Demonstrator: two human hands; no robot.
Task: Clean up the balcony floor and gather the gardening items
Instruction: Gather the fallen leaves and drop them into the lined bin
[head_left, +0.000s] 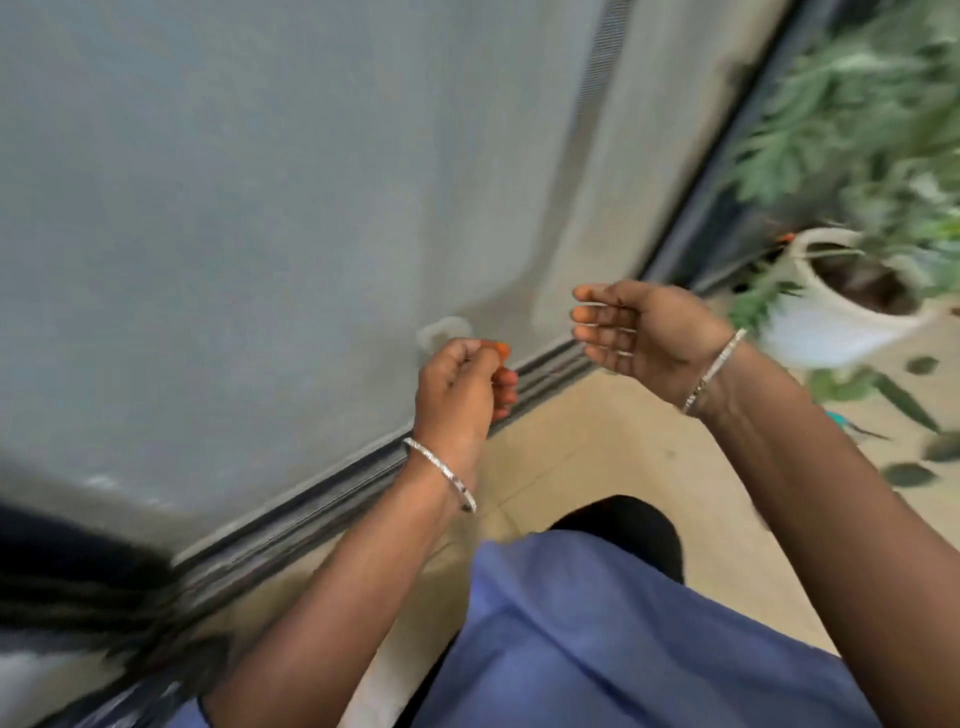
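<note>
Hands: two, left hand (462, 384) and right hand (644, 332)
Bangles: two, one per wrist (441, 470) (714, 371)
White plant pot (831, 322): one
Fallen leaves (909, 474) on floor: at least four, blurred

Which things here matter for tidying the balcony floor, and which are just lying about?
For the job: fallen leaves on the floor tiles; white pot with its plant; left hand and right hand, both empty.
Just there: screen door; door track; wrist bangles.

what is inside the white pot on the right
Dark soil fills the white pot, with green stems and leaves rising from it. The picture is blurred, and the soil and leaves cover whatever lies deeper inside.
</note>
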